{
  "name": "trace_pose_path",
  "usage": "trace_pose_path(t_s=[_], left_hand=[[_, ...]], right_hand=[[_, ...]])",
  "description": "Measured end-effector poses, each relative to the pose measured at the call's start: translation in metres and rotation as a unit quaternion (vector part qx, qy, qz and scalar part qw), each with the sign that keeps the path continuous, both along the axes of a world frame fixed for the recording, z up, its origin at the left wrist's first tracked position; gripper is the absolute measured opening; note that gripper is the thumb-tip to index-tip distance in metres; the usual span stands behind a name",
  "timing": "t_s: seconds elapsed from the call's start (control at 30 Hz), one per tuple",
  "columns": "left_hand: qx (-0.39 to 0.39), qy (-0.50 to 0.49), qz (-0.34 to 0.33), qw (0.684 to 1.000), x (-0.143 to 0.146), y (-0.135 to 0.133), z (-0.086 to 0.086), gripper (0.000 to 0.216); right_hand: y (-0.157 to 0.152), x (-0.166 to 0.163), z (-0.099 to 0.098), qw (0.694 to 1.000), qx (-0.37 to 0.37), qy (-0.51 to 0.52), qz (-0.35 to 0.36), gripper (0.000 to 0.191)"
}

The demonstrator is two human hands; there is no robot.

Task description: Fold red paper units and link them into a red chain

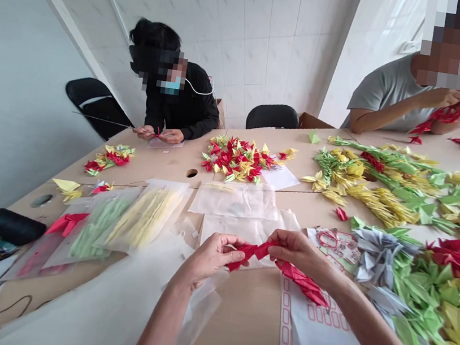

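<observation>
The left hand point(210, 258) pinches one end of a red paper chain point(304, 284) between thumb and fingertips. The right hand point(301, 255), just beside it, grips the same chain from above, and the rest of the chain trails down under the right wrist onto the table point(248, 318). Just beyond both hands lie clear plastic bags point(235, 199). Outward from the left hand sits a bag of yellow pieces point(146, 218). Outward from the right hand spreads a heap of green and yellow folded paper point(431, 292). Far past the hands, a person in black point(180, 102) and a person in grey point(389, 89) work at the table's far side.
</observation>
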State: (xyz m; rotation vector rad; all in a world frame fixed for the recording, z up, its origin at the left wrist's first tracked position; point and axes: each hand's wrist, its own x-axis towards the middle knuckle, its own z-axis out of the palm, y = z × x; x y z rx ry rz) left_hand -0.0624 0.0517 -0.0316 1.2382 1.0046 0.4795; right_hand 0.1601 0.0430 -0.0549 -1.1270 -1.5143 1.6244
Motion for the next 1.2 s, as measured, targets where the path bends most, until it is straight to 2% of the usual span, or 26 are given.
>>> trace_pose_path(t_s=[0.1,0.27,0.53,0.8,0.97,1.1,1.2], left_hand=[[0.008,-0.006,0.020,1.000,0.002,0.000,0.000,0.030],[0.006,-0.011,0.022,1.000,0.004,0.001,0.004,0.043],[-0.001,-0.034,0.006,0.999,0.003,0.002,-0.007,0.030],[0.007,-0.039,-0.012,0.999,0.004,0.000,-0.006,0.012],[0.069,0.014,-0.016,0.997,0.003,-0.002,-0.002,0.005],[0.136,0.055,-0.023,0.989,0.002,-0.004,0.005,0.010],[0.147,0.073,-0.030,0.986,0.000,-0.004,0.007,0.013]], right_hand=[[0.002,0.002,-0.001,1.000,-0.001,0.012,-0.009,0.028],[0.003,0.006,0.002,0.999,-0.027,0.042,-0.018,0.031],[0.006,0.011,0.004,0.999,-0.026,0.010,-0.046,0.031],[0.007,0.016,0.002,0.999,-0.025,-0.004,-0.035,0.032],[0.005,0.011,0.002,0.998,-0.034,0.014,-0.046,0.032],[0.003,0.003,0.006,0.996,-0.045,0.025,-0.067,0.031],[0.000,-0.003,0.012,0.995,-0.057,0.019,-0.085,0.032]])
